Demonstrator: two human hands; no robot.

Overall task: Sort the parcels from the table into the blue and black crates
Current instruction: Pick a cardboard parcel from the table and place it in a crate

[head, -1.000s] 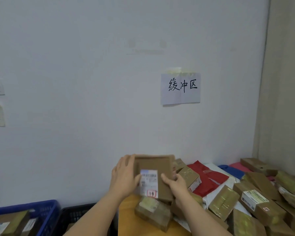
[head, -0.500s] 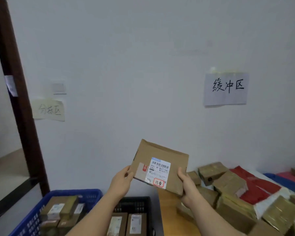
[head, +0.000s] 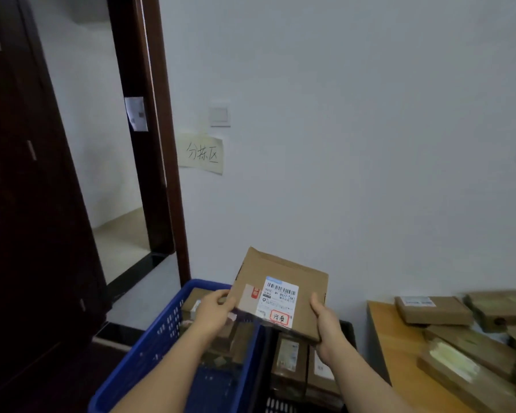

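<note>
Now two hands [head: 218, 311] hold one parcel [head: 280, 290].

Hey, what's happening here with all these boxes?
A person is sorting parcels. Both hands, the left hand and the right hand, grip a flat cardboard parcel with a shipping label, held in the air above the blue crate and the black crate. Both crates already hold some parcels. More brown parcels wait on the wooden table to the right.
</note>
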